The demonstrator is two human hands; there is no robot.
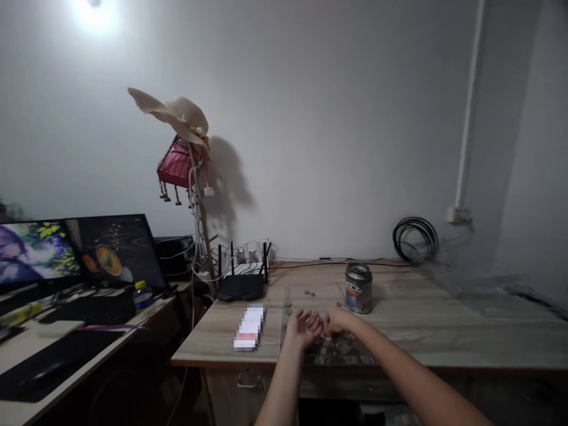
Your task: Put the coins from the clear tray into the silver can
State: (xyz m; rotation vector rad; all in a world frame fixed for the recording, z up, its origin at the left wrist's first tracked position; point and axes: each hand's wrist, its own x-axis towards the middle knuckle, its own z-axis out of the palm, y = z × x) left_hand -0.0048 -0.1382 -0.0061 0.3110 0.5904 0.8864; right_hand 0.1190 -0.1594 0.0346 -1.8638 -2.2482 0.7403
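Observation:
My left hand [304, 327] is turned palm up above the wooden table, its fingers apart and slightly curled. Close beside it, my right hand [339, 322] points downward with its fingers drawn together. Whatever is between those fingertips is too small and blurred to make out. Below both hands lie several small round pieces that look like coins [344, 349], spread near the table's front edge. A few more coins [307, 292] lie farther back. Behind my right hand stands an upright metal can [358, 291] with a printed label.
A phone [249, 327] lies left of my hands, in front of a black router [242, 286]. The wooden table [426, 331] extends right, toward coiled black cable [416, 239] and clear plastic [492, 296]. Left is a desk with monitors [113, 251] and a bottle [142, 296].

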